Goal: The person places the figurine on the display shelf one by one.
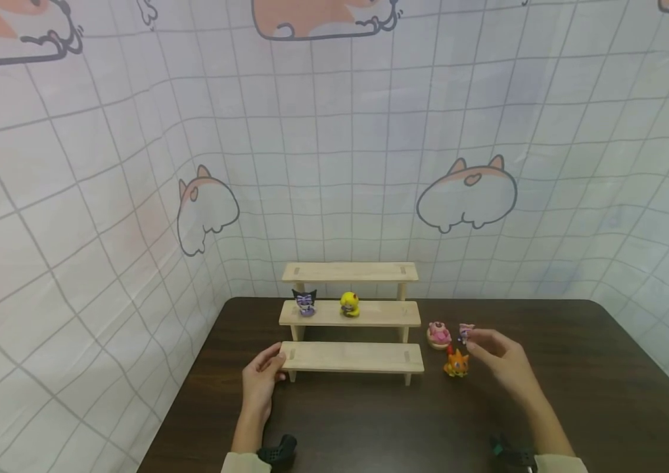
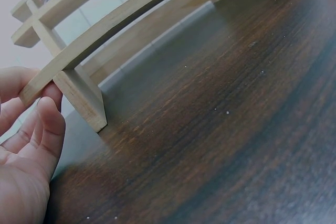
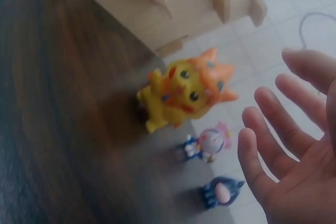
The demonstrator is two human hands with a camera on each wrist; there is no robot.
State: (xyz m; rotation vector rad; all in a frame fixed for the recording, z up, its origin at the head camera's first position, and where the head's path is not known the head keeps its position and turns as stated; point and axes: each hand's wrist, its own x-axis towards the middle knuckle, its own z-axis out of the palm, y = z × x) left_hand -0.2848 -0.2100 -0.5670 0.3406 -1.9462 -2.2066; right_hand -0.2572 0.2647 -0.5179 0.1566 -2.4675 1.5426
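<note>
My left hand [image 1: 260, 381] grips the left end of the lowest step of a pale wooden three-step display stand [image 1: 352, 357]. In the left wrist view, thumb and fingers are curled about that board end [image 2: 39, 85]. My right hand [image 1: 503, 361] is beside a small pink-and-purple figurine [image 1: 466, 333], right of the stand. The right wrist view shows its fingers apart with nothing between them. A yellow figurine with an orange spiky head [image 3: 181, 90] stands in front of that hand, with a pink-haired figurine [image 3: 210, 142] and a dark blue one [image 3: 223, 191] beyond.
On the middle step stand a purple-and-black figurine [image 1: 305, 303] and a yellow figurine [image 1: 349, 304]. A pink figurine in a basket-like base [image 1: 438, 335] sits near the stand's right side. The dark wooden table [image 1: 370, 427] meets a grid-patterned cloth [image 1: 346, 164] behind.
</note>
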